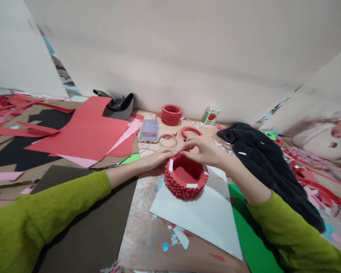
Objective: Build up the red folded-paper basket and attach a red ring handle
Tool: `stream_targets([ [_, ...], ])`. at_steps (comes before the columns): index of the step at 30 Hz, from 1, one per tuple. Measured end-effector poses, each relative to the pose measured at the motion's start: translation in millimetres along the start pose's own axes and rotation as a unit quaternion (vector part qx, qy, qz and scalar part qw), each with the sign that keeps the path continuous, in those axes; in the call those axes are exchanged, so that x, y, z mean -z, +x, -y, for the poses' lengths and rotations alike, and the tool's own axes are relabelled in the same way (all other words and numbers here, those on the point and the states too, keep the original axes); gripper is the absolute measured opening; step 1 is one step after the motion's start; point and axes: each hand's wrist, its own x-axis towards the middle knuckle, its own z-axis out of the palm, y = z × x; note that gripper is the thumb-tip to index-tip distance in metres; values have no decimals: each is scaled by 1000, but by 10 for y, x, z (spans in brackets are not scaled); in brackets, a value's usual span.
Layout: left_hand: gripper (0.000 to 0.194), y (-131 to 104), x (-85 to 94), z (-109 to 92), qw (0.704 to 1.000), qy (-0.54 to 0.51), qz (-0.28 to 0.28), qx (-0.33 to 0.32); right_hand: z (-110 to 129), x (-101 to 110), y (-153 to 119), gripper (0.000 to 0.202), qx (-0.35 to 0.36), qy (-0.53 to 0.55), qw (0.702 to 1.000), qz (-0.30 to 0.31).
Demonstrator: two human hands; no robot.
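A round red folded-paper bowl (184,182) with a ridged wall stands on a white sheet (199,212). Short white strips, like tape (191,185), lie on its rim. At the bowl's far left edge, my left hand (161,158) holds the wall, with its fingertips by the rim. My right hand (201,151) reaches over the far side of the rim, thumb and fingers pinched together close to the left fingertips. What lies in that pinch is too small to make out.
Behind stand a red paper ring stack (171,115), a flat red ring (191,132), a phone (149,131), a wire ring (168,141) and a small box (211,115). Red paper (88,132) covers the left; dark cloth (258,163) lies right, near green paper (250,231).
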Motion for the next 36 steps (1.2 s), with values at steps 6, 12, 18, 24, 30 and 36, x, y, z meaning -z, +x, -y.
stream_targets([
  [6, 34, -1, 2, 6, 999, -32, 15, 8, 42, -6, -13, 15, -18, -56, 998, 13],
  [12, 37, -9, -11, -17, 1000, -29, 10, 3, 75, -5, -14, 17, -14, -98, 995, 23],
  [18, 31, -8, -13, -5, 1000, -28, 10, -7, 134, 9, -22, 19, -9, -152, 988, 17],
  [24, 33, 34, 24, 19, 1000, -13, 8, -12, 154, 1, -20, 20, -30, -138, 990, 28],
  [30, 35, 27, 33, 17, 1000, -3, -6, -8, 218, -42, 4, 25, -7, -256, 966, 38],
  [36, 35, 9, 4, 8, 1000, -15, 3, -15, 224, -11, 39, 22, -7, -331, 943, 15],
])
